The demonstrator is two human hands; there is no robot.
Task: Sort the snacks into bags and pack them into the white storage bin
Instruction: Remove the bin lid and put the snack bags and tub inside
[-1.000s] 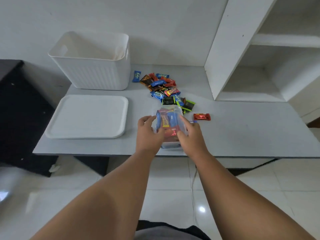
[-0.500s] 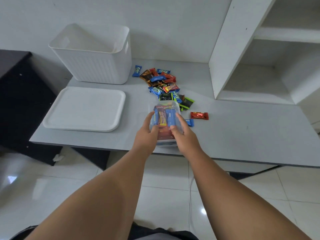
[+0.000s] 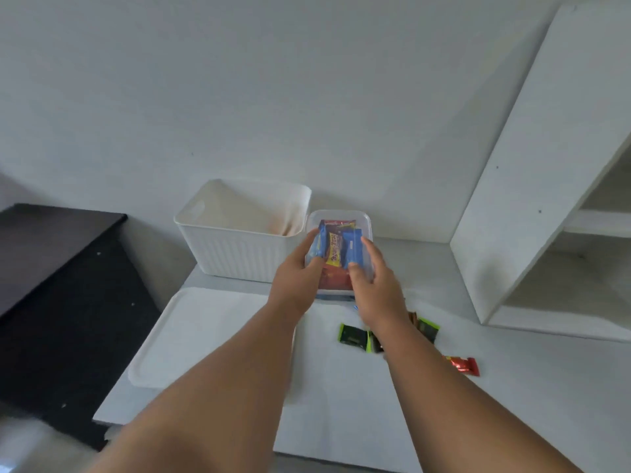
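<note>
Single head-worn view, facing forward and slightly down

The wide-angle camera looks out along both forearms from just above them, close to the counter (image 3: pixel 532 397), toward the back wall; the white storage bin (image 3: pixel 246 254) sits mid-frame, a shelf unit (image 3: pixel 532 186) leans at the right edge, and lines bend near the borders.

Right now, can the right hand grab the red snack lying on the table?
Probably not yet: the right hand is busy holding the clear bag of snacks together with the left hand. The red snack itself lies uncovered beside the forearm.
</note>
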